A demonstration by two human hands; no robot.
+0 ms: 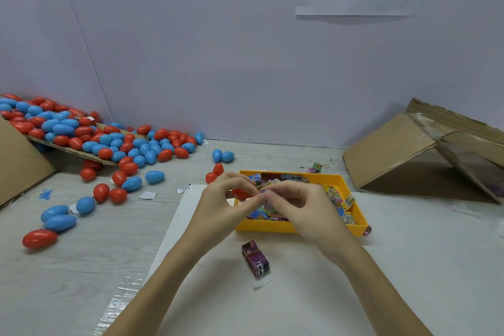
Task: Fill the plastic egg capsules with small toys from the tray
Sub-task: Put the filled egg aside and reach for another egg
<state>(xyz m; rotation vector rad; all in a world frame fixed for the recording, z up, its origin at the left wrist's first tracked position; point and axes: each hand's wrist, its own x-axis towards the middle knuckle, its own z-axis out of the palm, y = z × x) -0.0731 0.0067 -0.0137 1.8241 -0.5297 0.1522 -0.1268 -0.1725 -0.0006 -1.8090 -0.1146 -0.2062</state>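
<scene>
1. Egg capsules (114, 144) in red and blue lie heaped at the far left of the table (95, 248), glossy, closed and oval; the heap is too dense to count.
2. Part of the heap sits on a tilted cardboard flap (69, 151) and against the wall corner, and the rest spills onto the table toward the near left.
3. Loose capsules trail out from the heap: two blue ones (223, 156) touch each other just beyond the tray, and two red ones (214, 173) lie just left of its far corner.
4. At the near left, two blue capsules (57, 218) lie side by side, with one red capsule (39, 238) just nearer.
5. A yellow tray (272, 226) sits on a white sheet (300, 294) at the middle of the table, holding a jumble of small, brightly printed toy packets (339, 200); their number cannot be told.
6. The left hand (229, 199) holds a red capsule (241, 194) in curled fingers over the tray's left edge.
7. The right hand (300, 207) has its fingers curled, tips meeting the left hand's; what they pinch is blurred.
8. One purple packet bundle (255, 258) lies on the sheet, nearer than the tray.
9. An opened cardboard box (425, 155) lies on its side at the far right.
</scene>
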